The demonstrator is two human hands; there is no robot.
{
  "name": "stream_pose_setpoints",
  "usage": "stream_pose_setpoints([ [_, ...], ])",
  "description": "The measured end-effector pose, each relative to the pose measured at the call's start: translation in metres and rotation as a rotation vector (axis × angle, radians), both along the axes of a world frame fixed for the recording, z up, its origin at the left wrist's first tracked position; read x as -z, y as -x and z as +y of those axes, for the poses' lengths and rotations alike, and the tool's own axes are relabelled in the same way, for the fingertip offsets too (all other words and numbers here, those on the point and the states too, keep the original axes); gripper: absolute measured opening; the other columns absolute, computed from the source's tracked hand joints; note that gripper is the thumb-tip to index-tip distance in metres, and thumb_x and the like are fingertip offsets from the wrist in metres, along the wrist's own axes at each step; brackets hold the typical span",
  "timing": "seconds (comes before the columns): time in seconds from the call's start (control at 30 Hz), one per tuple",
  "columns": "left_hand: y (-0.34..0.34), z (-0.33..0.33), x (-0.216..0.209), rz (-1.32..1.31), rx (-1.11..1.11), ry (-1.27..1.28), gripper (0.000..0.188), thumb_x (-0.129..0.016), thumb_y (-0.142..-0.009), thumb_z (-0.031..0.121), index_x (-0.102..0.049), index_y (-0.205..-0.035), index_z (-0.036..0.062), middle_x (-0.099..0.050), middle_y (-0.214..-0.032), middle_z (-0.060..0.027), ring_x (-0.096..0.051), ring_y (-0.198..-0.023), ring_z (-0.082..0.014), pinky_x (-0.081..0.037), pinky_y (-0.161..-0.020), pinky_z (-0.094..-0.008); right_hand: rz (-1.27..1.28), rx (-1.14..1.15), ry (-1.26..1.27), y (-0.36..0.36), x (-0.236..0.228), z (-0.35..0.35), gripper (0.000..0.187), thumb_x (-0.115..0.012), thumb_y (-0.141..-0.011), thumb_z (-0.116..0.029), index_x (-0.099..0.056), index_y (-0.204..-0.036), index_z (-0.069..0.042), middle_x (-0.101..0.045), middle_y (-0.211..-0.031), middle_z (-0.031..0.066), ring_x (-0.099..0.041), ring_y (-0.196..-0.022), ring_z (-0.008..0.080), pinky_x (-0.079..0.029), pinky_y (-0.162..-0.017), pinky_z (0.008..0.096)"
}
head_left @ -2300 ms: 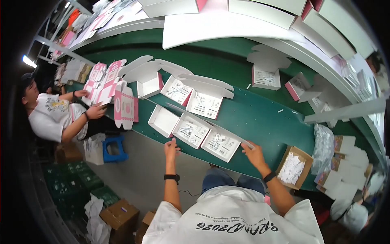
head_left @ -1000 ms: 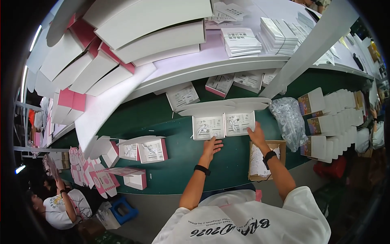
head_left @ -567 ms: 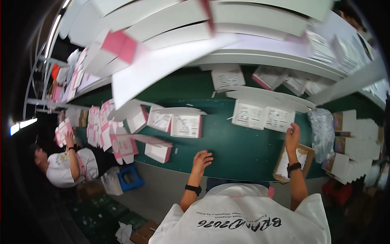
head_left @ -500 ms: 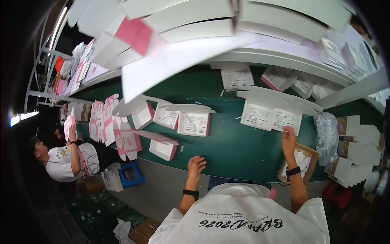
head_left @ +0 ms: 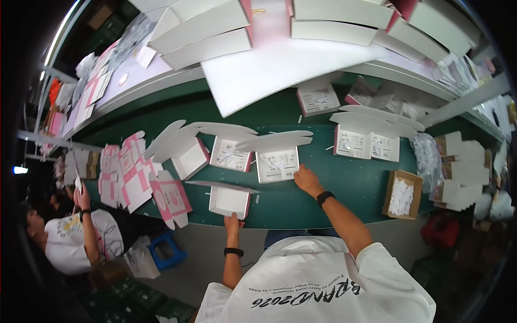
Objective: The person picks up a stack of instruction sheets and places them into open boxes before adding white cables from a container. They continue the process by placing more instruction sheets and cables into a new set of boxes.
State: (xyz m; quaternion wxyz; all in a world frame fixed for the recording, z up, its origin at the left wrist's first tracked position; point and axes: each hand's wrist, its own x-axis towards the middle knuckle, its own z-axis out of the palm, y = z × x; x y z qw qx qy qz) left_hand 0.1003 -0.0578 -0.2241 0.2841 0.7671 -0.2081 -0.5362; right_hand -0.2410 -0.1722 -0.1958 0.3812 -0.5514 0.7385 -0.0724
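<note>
White cardboard is at both my hands. My left hand point(head_left: 233, 220), fingers gathered and partly bent, is at the front wall of a shallow white open box with a pink outer side point(head_left: 229, 201), near the front edge of the green tabletop point(head_left: 293, 207); I see nothing inside it. My right hand point(head_left: 308, 181), half curled, is at the near right corner of a white open box lined with printed white paper point(head_left: 276, 167), its long white lid flap point(head_left: 277, 141) raised behind. Whether either hand pinches the card or merely rests against it, I cannot tell.

To handle these well, I would press low and close to a corner, where folded card is likely stiffest, and keep any push level so the base stays flat. The empty box is so near the edge that pulling it toward me could tip it off. On the right I would go gently: the raised flap overlaps, in my view, the neighbouring white open box with a loose white cable inside point(head_left: 230, 155), and it could snag there.
</note>
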Motion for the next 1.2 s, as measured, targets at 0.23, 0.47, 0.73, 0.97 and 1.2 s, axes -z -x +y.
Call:
stream_pose_setpoints([
  [0.23, 0.051, 0.027, -0.018, 0.350, 0.174, -0.207, 0.032, -0.053, -0.088, 0.020, -0.056, -0.102, -0.0091, -0.067, -0.088, -0.0174, -0.068, -0.063, -0.0215, -0.051, -0.047, -0.0259, 0.224, -0.115, 0.006, 0.101, -0.022, 0.103, 0.029, -0.043, -0.089, -0.019, -0.051, -0.103, 0.004, -0.064, -0.091, 0.0274, -0.062, -0.086, 0.0439, -0.049, -0.081, 0.0522],
  [0.47, 0.143, -0.027, -0.014, 0.732, 0.444, -0.252, 0.038, -0.051, -0.092, 0.030, -0.055, -0.112, -0.0024, -0.066, -0.103, -0.0168, -0.067, -0.094, -0.0248, -0.052, -0.074, -0.0310, 0.121, 0.498, -0.011, 0.226, 0.031, 0.206, 0.032, -0.048, -0.091, -0.022, -0.050, -0.105, 0.006, -0.064, -0.077, 0.0264, -0.065, -0.078, 0.0413, -0.053, -0.070, 0.0495],
  [0.73, 0.190, -0.074, -0.012, 0.778, 0.394, -0.264, 0.039, -0.048, -0.094, 0.030, -0.051, -0.118, -0.0006, -0.063, -0.112, -0.0179, -0.066, -0.096, -0.0250, -0.051, -0.073, -0.0306, -0.279, 1.013, -0.006, 0.245, 0.017, 0.181, 0.033, -0.047, -0.097, -0.029, -0.053, -0.109, 0.001, -0.064, -0.085, 0.0099, -0.063, -0.068, 0.0157, -0.052, -0.056, 0.0273],
  [0.97, 0.170, -0.112, -0.053, 0.427, 0.824, -0.036, 0.030, -0.054, -0.093, 0.031, -0.060, -0.106, 0.0055, -0.068, -0.095, -0.0072, -0.065, -0.079, -0.0202, -0.050, -0.067, -0.0292, -0.439, 1.254, 0.106, 0.250, 0.016, 0.183, 0.035, -0.048, -0.097, -0.032, -0.054, -0.113, -0.001, -0.064, -0.089, 0.0086, -0.063, -0.071, 0.0145, -0.051, -0.056, 0.0260],
  [1.2, 0.089, -0.171, -0.042, -0.926, 0.587, 0.975, 0.034, -0.060, -0.089, 0.033, -0.062, -0.102, 0.0021, -0.066, -0.080, -0.0151, -0.062, -0.077, -0.0327, -0.044, -0.076, -0.0427, -0.526, 1.230, 0.187, 0.208, 0.001, 0.212, 0.035, -0.054, -0.095, -0.034, -0.054, -0.115, -0.005, -0.066, -0.090, 0.0088, -0.063, -0.066, 0.0136, -0.050, -0.054, 0.0248],
])
